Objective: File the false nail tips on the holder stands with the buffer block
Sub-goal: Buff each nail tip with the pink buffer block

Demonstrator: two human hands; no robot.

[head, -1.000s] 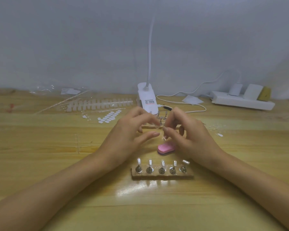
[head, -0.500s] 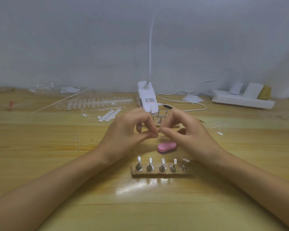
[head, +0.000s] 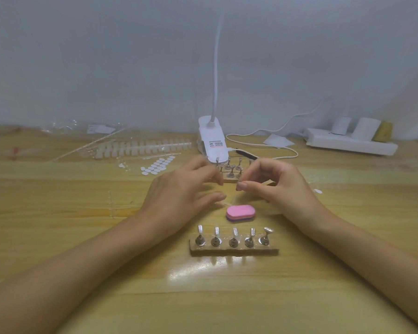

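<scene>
On a pale wooden surface (head: 58, 237), a pink oval buffer block (head: 240, 212) lies below a loosely open left hand (head: 179, 196) and a right hand (head: 280, 189) with thumb and forefinger pinched together, contents indiscernible.

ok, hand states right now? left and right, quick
Left hand: open, fingers relaxed, nothing visibly held.
Right hand: thumb and forefinger pinched together; whether the grip holds anything cannot be told.

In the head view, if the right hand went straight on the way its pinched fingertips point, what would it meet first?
Most likely the left hand, whose fingertips lie just across a small gap from the right hand. The far holder stand block sits close behind, but depth is unclear.
</scene>
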